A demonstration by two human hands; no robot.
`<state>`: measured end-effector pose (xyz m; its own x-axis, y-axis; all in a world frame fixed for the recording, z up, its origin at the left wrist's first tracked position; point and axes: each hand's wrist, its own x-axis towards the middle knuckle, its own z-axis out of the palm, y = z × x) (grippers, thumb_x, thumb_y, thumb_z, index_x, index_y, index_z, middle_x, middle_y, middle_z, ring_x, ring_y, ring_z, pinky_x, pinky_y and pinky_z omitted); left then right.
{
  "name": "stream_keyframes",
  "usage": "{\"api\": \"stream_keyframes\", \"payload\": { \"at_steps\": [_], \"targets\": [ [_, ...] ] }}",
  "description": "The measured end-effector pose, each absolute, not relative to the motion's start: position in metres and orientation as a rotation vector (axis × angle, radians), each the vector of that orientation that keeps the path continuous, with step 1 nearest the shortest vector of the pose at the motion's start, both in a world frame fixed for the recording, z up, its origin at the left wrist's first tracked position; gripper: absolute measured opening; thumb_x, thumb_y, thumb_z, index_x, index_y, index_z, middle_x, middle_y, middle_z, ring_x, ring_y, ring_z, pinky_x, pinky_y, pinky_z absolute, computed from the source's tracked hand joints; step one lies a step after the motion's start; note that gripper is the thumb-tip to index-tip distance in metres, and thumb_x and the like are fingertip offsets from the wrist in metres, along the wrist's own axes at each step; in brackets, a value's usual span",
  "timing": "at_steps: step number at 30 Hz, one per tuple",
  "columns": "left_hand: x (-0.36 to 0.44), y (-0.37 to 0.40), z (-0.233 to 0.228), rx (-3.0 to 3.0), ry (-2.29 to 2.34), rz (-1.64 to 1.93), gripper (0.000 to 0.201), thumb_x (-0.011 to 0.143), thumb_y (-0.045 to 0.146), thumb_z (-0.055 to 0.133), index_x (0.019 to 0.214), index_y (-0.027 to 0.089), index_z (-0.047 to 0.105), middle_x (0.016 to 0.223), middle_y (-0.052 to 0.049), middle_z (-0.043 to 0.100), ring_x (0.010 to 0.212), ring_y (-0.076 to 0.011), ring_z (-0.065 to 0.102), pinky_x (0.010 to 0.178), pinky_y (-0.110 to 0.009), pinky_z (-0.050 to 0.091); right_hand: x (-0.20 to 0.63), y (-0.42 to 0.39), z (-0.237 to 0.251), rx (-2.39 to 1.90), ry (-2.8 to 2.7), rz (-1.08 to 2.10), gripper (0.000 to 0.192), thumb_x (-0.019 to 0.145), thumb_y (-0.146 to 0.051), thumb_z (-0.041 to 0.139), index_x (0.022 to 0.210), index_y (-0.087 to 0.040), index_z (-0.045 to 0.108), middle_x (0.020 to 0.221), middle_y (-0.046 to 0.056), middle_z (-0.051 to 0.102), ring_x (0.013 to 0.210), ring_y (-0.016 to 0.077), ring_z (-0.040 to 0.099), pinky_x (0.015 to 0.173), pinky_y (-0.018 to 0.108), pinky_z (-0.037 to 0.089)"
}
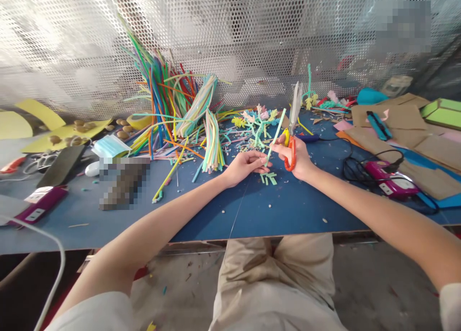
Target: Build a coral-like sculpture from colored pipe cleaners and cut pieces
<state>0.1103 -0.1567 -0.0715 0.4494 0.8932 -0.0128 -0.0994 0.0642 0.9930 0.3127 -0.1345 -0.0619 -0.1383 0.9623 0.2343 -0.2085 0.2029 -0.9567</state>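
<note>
My left hand (248,166) pinches the lower end of a pale green pipe cleaner (280,122), which slants up to the right. Orange-and-yellow-handled scissors (295,107) are in my right hand (300,160), blades pointing up and away from the pipe cleaner. My right thumb and fingertips reach the strip's middle; whether they grip it I cannot tell. Short cut green pieces (268,178) lie on the table just below my hands. Behind them sits a branching green stem cluster (258,127) with yellow, pink and blue tufts.
Bundles of coloured pipe cleaners (212,146) stand left of centre on the blue table (216,220). A purple power strip (391,178) with black cable, brown paper (389,117) and a blue cutter (378,125) lie right. A face mask (111,146) lies left. Perforated metal (252,47) backs the table.
</note>
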Motion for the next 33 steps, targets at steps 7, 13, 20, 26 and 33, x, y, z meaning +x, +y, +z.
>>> {"api": "stream_keyframes", "payload": {
  "at_steps": [7,13,20,26,33],
  "targets": [
    [0.108,-0.152,-0.07,1.246,0.828,0.794,0.055,0.064,0.045,0.099,0.1,0.009,0.076,0.104,-0.015,0.081,0.081,-0.0153,0.077,0.086,-0.031,0.062,0.312,-0.136,-0.062,-0.852,-1.35,1.174,0.052,0.067,-0.056,0.088,0.089,-0.025,0.052,0.09,-0.001,0.061,0.057,0.0088,0.039,0.053,0.029,0.033],
    [0.108,-0.152,-0.069,1.246,0.829,0.791,0.052,0.064,0.045,0.099,0.097,0.01,0.077,0.093,-0.011,0.081,0.076,-0.0151,0.076,0.078,-0.028,0.061,0.316,-0.138,-0.061,-0.899,-1.437,1.106,0.046,0.072,-0.058,0.084,0.09,-0.026,0.057,0.085,-0.001,0.059,0.058,0.0105,0.039,0.054,0.03,0.033],
    [0.107,-0.154,-0.068,1.177,0.811,0.905,0.045,0.071,0.043,0.096,0.094,0.01,0.075,0.096,-0.011,0.08,0.077,-0.0138,0.075,0.077,-0.026,0.061,0.336,-0.133,-0.048,-0.97,-1.605,0.817,0.032,0.078,-0.049,0.079,0.084,-0.024,0.06,0.072,-0.002,0.051,0.065,0.0154,0.045,0.063,0.033,0.04],
    [0.105,-0.148,-0.066,1.031,0.828,1.152,0.034,0.079,0.038,0.09,0.096,0.013,0.075,0.093,-0.006,0.078,0.073,-0.0081,0.07,0.074,-0.021,0.057,0.354,-0.12,-0.045,-1.015,-1.817,0.774,0.037,0.077,-0.05,0.08,0.086,-0.023,0.058,0.077,-0.001,0.056,0.067,0.0158,0.047,0.066,0.032,0.039],
    [0.102,-0.148,-0.058,1.108,0.806,1.34,0.037,0.072,0.043,0.092,0.088,0.014,0.074,0.082,-0.003,0.074,0.064,-0.0073,0.062,0.063,-0.02,0.051,0.363,-0.114,-0.042,-1.133,-2.133,0.533,0.045,0.074,-0.056,0.083,0.078,-0.021,0.056,0.074,-0.002,0.058,0.069,0.0155,0.049,0.067,0.03,0.033]
  ]
}}
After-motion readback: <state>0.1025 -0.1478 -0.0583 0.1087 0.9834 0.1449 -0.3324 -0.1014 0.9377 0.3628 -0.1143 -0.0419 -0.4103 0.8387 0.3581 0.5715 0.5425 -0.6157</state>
